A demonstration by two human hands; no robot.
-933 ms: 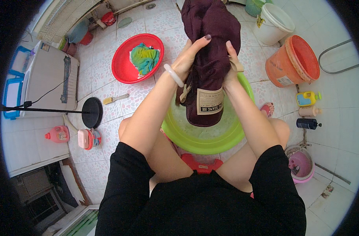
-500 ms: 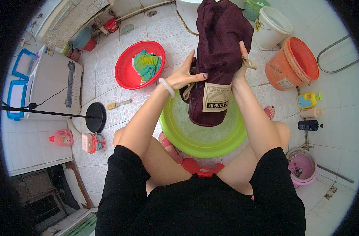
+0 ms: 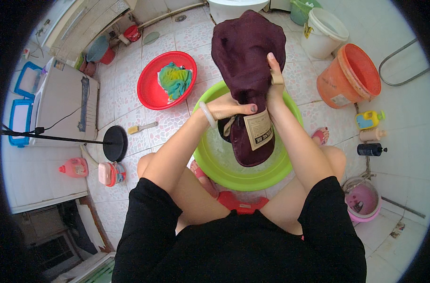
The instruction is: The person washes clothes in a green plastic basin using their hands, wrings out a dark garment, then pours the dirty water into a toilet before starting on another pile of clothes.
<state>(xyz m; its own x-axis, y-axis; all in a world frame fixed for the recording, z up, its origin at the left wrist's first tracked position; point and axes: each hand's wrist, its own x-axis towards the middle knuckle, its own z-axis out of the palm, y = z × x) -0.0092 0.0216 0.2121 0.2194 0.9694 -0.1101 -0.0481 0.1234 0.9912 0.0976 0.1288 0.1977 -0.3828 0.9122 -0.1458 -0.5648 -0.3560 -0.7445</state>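
A dark maroon piece of cloth (image 3: 248, 52) with a beige label patch hangs tilted over a lime-green basin (image 3: 245, 185). It bunches narrow where I grip it. My left hand (image 3: 228, 107) holds its left side just above the patch, thumb across the front and the other fingers hidden behind. A pale bangle circles that wrist. My right hand (image 3: 275, 88) grips the right side higher up, thumb pointing upward, beside a beige strap. The cloth's lower end hangs above the cloudy, sudsy water in the basin; whether it touches the water I cannot tell.
A red basin (image 3: 144, 89) with a green-yellow cloth (image 3: 176, 81) stands left, near a brush (image 3: 142, 127) and a round black stand base (image 3: 115, 142). Orange (image 3: 330, 85) and white buckets (image 3: 316, 40) stand right, with several bottles along the wall. A red stool (image 3: 243, 203) is under me.
The maroon cloth has come lower and nearer, its upper end shifting left. It is now squeezed narrow between my hands, and my left hand's spread fingers have closed around it.
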